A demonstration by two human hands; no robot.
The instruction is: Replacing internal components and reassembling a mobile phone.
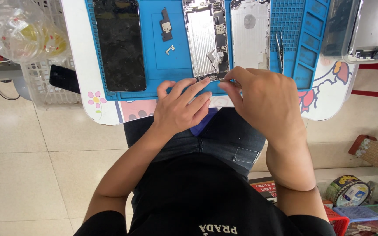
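- An opened phone body, its metal shell and small circuit parts bared, lies flat on a blue work mat at the middle of a small white table, its near end just under the person's fingertips.
- The right hand is curled, thumb and forefinger pinched together at the phone's near edge; whether they hold a tiny part or tool cannot be told.
- The left hand lies loosely open, fingers spread and flat, fingertips pressing on the mat's edge and touching the phone's bottom corner; it grips nothing.
- By the look of it, the phone body is light, stiff and thin, with fragile exposed parts; it seems safest to take it by the long metal sides, not across the open inside.
- Just right of it lies a second, bare grey phone back, then slim tweezers on the mat's gridded area.
- To the left sit two small loose parts, a dark bracket and a tiny silver piece, and farther left a black screen panel.
- A white plastic basket stands beside the table at the left.
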